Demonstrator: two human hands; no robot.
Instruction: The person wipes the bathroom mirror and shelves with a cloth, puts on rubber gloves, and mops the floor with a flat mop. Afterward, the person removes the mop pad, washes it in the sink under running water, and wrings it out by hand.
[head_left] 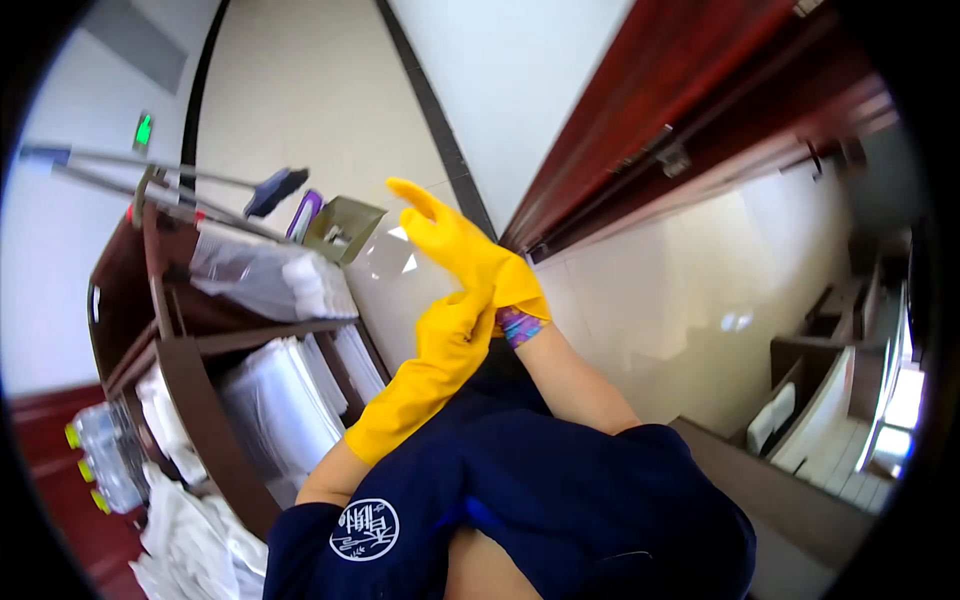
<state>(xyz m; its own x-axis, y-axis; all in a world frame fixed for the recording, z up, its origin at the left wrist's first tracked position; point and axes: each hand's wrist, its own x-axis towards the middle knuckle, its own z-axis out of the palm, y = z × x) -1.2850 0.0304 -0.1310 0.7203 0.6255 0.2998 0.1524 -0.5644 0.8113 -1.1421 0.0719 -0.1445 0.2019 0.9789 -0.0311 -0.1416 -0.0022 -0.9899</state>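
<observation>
Both hands wear yellow rubber gloves. My left hand is closed on the glove cuff at my right wrist; its fingertips are partly hidden behind the folded rubber. My right hand points up and to the left, with a finger stretched out and apart, holding nothing. Just below the right glove's edge, a purple and blue patterned band circles the wrist. The left glove reaches up the forearm.
At the left stands a brown cart with plastic-wrapped white items, an olive bin, long-handled tools and clear bottles. A dark red door is at the upper right, a wooden desk at the lower right.
</observation>
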